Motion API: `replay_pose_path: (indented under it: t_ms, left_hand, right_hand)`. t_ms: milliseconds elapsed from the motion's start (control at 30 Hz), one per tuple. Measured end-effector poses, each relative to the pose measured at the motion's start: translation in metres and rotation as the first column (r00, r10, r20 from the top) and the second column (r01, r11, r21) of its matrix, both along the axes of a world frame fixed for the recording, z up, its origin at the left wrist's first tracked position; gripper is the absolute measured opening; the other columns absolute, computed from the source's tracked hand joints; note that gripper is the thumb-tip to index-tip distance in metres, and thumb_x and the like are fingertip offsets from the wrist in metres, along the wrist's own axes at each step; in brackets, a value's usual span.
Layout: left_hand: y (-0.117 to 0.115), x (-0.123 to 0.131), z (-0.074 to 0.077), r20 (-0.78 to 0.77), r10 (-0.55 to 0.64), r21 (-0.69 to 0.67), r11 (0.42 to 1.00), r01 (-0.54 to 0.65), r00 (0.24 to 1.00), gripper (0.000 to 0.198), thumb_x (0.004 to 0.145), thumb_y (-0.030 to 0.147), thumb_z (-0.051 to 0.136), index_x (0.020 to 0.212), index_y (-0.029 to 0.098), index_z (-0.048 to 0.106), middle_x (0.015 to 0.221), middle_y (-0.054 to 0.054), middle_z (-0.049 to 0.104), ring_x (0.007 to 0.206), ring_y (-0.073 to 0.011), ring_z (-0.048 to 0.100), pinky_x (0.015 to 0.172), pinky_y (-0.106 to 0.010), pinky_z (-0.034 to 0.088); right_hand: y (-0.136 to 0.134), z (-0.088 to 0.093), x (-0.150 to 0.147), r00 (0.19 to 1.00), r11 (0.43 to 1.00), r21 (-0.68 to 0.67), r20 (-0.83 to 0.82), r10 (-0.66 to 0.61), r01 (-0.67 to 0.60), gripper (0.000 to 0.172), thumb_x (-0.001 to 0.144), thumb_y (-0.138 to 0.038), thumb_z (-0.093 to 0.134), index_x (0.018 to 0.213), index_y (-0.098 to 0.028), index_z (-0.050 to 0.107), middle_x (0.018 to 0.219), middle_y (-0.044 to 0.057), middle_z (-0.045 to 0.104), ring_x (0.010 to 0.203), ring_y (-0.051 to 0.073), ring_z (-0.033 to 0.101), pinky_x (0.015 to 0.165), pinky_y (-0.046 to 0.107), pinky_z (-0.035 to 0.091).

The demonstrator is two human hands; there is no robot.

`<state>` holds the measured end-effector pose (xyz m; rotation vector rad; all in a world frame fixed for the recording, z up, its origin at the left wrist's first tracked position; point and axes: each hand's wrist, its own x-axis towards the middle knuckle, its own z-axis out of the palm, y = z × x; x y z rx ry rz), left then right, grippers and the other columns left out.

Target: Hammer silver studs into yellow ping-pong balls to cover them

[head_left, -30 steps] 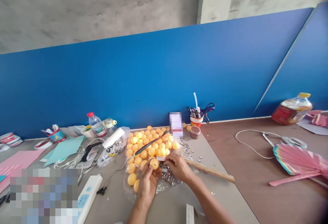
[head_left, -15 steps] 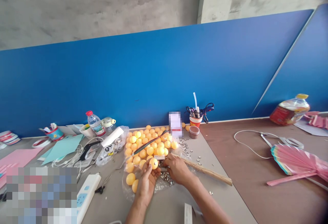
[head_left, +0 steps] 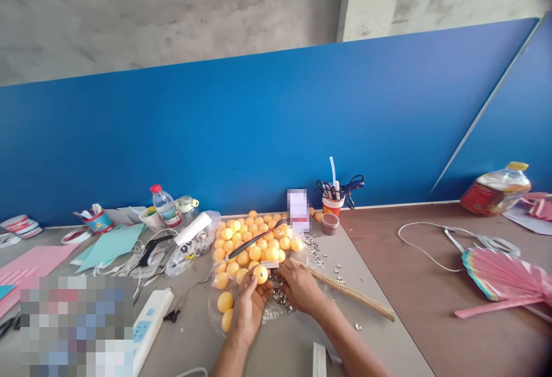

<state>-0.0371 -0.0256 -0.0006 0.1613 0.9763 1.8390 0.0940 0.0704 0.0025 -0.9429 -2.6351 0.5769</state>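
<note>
My left hand (head_left: pixel 249 303) is closed around an orange ping-pong ball (head_left: pixel 260 274), which shows a small dark spot on its upper side. Just to the right of the ball, my right hand (head_left: pixel 298 286) has its fingers bent together, and what they hold, if anything, is hidden. Small shiny metal pieces (head_left: pixel 281 301) lie in a heap on clear plastic below the right fingers. Many more orange balls (head_left: pixel 244 257) sit in a clear bag beyond my hands, with a dark strap-like thing (head_left: pixel 254 240) lying across them. Beside the right hand lies a bundle of thin wooden sticks (head_left: pixel 353 293).
A power strip (head_left: pixel 150 322) lies to the left. A water bottle (head_left: pixel 165 207) and tangled cables stand farther back. Near the blue partition (head_left: pixel 241 135) are a cup of tools (head_left: pixel 333 202) and a small lidded tub (head_left: pixel 330 224). A pink paper fan (head_left: pixel 502 273) lies at the right.
The whole view has shifted slightly, so things appear a little farther right. Both hands keep nearly the same pose, with the ball still in the left.
</note>
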Motion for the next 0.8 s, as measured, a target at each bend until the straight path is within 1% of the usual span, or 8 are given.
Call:
replay_pose_path:
  t_ms: [167,333,500,567,633,700,767,800]
  left_hand:
    - [-0.0004,-0.0003,-0.0013,0.023,-0.026,0.005,1.0,0.026,0.999,0.045,0.062,0.033,0.089,0.097,0.015,0.067,0.086,-0.008,0.075,0.07,-0.0192,0.07,0.067,-0.032,0.056]
    - [-0.0006,0.0003,0.0006,0.066,-0.02,0.007,1.0,0.02,0.998,0.04,0.063,0.029,0.088,0.094,0.016,0.068,0.086,-0.009,0.076,0.07,-0.0194,0.071,0.067,-0.031,0.057]
    - [-0.0004,0.0004,0.0019,0.095,-0.004,0.016,1.0,0.003,0.996,0.03,0.068,0.02,0.083,0.094,0.016,0.068,0.087,-0.009,0.076,0.073,-0.0208,0.072,0.069,-0.032,0.059]
    - [-0.0004,0.0002,0.0022,0.115,0.0,0.014,1.0,-0.001,0.993,0.027,0.068,0.016,0.08,0.093,0.016,0.068,0.087,-0.009,0.075,0.074,-0.0211,0.073,0.071,-0.033,0.06]
    - [-0.0006,-0.0003,0.0024,0.133,-0.004,0.014,1.0,0.002,0.991,0.026,0.068,0.014,0.079,0.092,0.016,0.068,0.086,-0.009,0.075,0.074,-0.021,0.073,0.073,-0.034,0.06]
    - [-0.001,-0.0009,0.0025,0.146,-0.009,0.025,1.0,0.005,0.989,0.026,0.068,0.013,0.079,0.091,0.016,0.068,0.086,-0.009,0.076,0.075,-0.0211,0.073,0.074,-0.034,0.06]
    - [-0.0014,-0.0012,0.0026,0.147,-0.014,0.047,0.999,0.008,0.989,0.027,0.067,0.015,0.081,0.091,0.016,0.069,0.085,-0.008,0.076,0.076,-0.0207,0.073,0.074,-0.033,0.06]
    - [-0.0016,-0.0012,0.0027,0.141,-0.017,0.059,0.998,0.008,0.99,0.028,0.066,0.016,0.082,0.091,0.016,0.069,0.085,-0.008,0.076,0.076,-0.0202,0.072,0.073,-0.032,0.06]
  right_hand:
    - [-0.0002,-0.0062,-0.0025,1.0,1.0,0.008,0.002,-0.017,0.017,0.017,0.081,-0.009,0.052,0.078,-0.016,0.067,0.094,0.01,0.064,0.084,0.02,0.059,0.077,0.03,0.041]
    - [0.0029,-0.0096,-0.0035,0.983,0.998,-0.053,-0.178,-0.052,0.043,0.017,0.08,-0.006,0.049,0.074,-0.016,0.062,0.087,0.008,0.064,0.081,0.019,0.059,0.075,0.028,0.041]
    - [0.0042,-0.0088,-0.0045,0.934,0.986,-0.169,-0.35,-0.074,0.014,0.016,0.074,-0.006,0.048,0.066,-0.018,0.053,0.08,0.006,0.063,0.076,0.018,0.058,0.07,0.026,0.041]
    - [0.0041,-0.0081,-0.005,0.913,0.971,-0.24,-0.391,-0.116,0.021,0.014,0.072,-0.007,0.048,0.065,-0.019,0.05,0.075,0.004,0.063,0.073,0.018,0.058,0.069,0.027,0.041]
    - [0.0041,-0.0079,-0.0058,0.884,0.926,-0.378,-0.425,-0.195,0.023,0.011,0.071,-0.011,0.048,0.065,-0.02,0.047,0.077,0.003,0.065,0.065,0.016,0.057,0.063,0.027,0.041]
    - [0.0046,-0.0084,-0.0068,0.854,0.831,-0.556,-0.437,-0.283,-0.009,0.008,0.071,-0.016,0.05,0.067,-0.021,0.045,0.078,0.002,0.066,0.052,0.012,0.053,0.052,0.025,0.039]
    - [0.0063,-0.0093,-0.008,0.812,0.735,-0.677,-0.454,-0.365,-0.048,0.008,0.072,-0.023,0.051,0.068,-0.022,0.044,0.068,-0.001,0.061,0.041,0.009,0.043,0.044,0.024,0.032]
    - [0.0075,-0.0098,-0.0086,0.785,0.708,-0.704,-0.471,-0.402,-0.06,0.011,0.073,-0.026,0.053,0.068,-0.022,0.044,0.06,-0.004,0.056,0.039,0.008,0.04,0.043,0.023,0.03]
